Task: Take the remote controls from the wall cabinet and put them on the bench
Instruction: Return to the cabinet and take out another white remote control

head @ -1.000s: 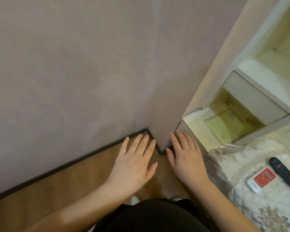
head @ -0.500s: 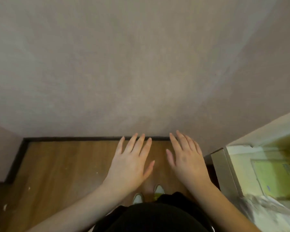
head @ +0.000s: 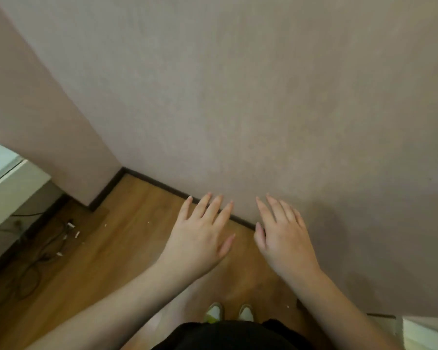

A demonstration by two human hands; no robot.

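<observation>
My left hand [head: 200, 236] and my right hand [head: 282, 238] are held out side by side in front of me, palms down, fingers straight and spread, holding nothing. Both hover over the wooden floor [head: 127, 238] close to a plain pinkish wall [head: 238, 97]. No remote control, wall cabinet or bench shows in this view. Only a pale corner of furniture [head: 425, 332] peeks in at the bottom right.
A white unit [head: 8, 188] stands at the left edge, with dark cables [head: 38, 258] and small white plugs on the floor beside it. A dark skirting board [head: 162, 184] runs along the wall. My shoes [head: 228, 311] show at the bottom.
The view has swung to the left: the shelf unit, the quilted surface and the remotes on it have left the frame, and the white unit with cables has come in. Both hands stay flat and empty.
</observation>
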